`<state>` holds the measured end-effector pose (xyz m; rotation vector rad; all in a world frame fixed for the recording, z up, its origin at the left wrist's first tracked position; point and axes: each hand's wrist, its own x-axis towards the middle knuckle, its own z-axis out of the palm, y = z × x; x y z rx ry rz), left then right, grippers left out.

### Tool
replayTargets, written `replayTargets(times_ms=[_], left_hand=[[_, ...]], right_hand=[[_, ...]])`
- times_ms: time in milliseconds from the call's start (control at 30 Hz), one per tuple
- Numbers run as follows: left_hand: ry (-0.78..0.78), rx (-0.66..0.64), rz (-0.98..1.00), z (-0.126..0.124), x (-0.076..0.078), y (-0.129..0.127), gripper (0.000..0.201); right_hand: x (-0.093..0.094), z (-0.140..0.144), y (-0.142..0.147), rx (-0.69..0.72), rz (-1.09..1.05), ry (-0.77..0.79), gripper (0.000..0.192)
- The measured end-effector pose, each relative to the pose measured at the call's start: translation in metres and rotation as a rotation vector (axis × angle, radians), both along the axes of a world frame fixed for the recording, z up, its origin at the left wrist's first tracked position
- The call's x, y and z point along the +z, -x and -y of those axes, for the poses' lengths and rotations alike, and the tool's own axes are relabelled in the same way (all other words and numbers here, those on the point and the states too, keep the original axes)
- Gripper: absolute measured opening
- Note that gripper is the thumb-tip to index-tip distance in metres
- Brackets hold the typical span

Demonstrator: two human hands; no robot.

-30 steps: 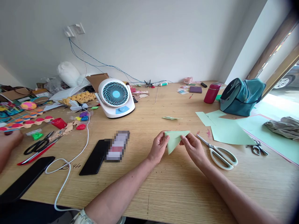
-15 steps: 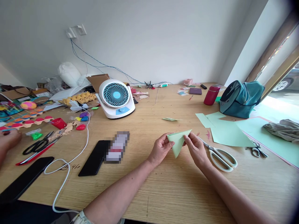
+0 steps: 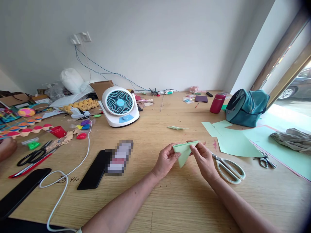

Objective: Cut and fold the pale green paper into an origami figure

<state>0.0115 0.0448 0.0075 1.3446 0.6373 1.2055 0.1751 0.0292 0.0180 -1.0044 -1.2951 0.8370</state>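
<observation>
Holding the folded green paper (image 3: 184, 151) between both hands just above the counter (image 3: 170, 200), near its front edge. My left hand (image 3: 167, 159) has its fingers closed on the left corner of the paper, thumb on top; my right hand (image 3: 204, 158) has its fingers pinched shut on the right upper edge. Since a second ago the paper has shifted: it lay flatter with the long top edge level and the point hanging down toward me, then got tipped up on the right, and now it sits lower and narrower, with my right fingers covering more of the top edge. I judge that as a crease being pressed or a flap being brought over, so the fold is mid-way, not finished. White scissors (image 3: 229, 168) lie on the counter just beside my right wrist, untouched. Loose green sheets (image 3: 236, 144) lie farther right, a small green scrap (image 3: 175, 127) beyond the hands. Black phone (image 3: 94, 170) to my left, fan (image 3: 120, 105) behind it. Another person's hand (image 3: 6, 149) shows at the far left edge.
</observation>
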Motion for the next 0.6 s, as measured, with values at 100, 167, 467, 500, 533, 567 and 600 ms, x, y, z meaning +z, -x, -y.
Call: replayTargets(times_ms=[100,167,467,500,533,567,600], left_hand=[[-0.023,0.010,-0.024,-0.0004,-0.0010,0.0003,0.042],[-0.037,0.008,-0.035,-0.0002,-0.0004,0.0005,0.041],[-0.092,-0.002,-0.076,0.0063,0.0075,0.0001,0.037],[-0.096,-0.004,-0.080,0.0066,0.0074,0.0000,0.037],[-0.100,-0.006,-0.081,0.0066,0.0070,0.0000,0.037],[-0.103,-0.008,-0.082,0.0065,0.0065,0.0000,0.037],[-0.102,-0.011,-0.083,0.0063,0.0058,0.0001,0.037]], right_hand=[[-0.0012,-0.0010,-0.0003,0.005,-0.014,0.008,0.028],[-0.0014,-0.0012,-0.0005,0.009,-0.023,0.015,0.028],[-0.0009,-0.0009,-0.0027,0.003,-0.095,0.083,0.031],[-0.0019,-0.0014,-0.0031,0.009,-0.105,0.084,0.031],[-0.0030,-0.0021,-0.0036,0.013,-0.112,0.083,0.030],[-0.0042,-0.0029,-0.0040,0.016,-0.115,0.082,0.030],[-0.0053,-0.0038,-0.0046,0.017,-0.115,0.082,0.030]])
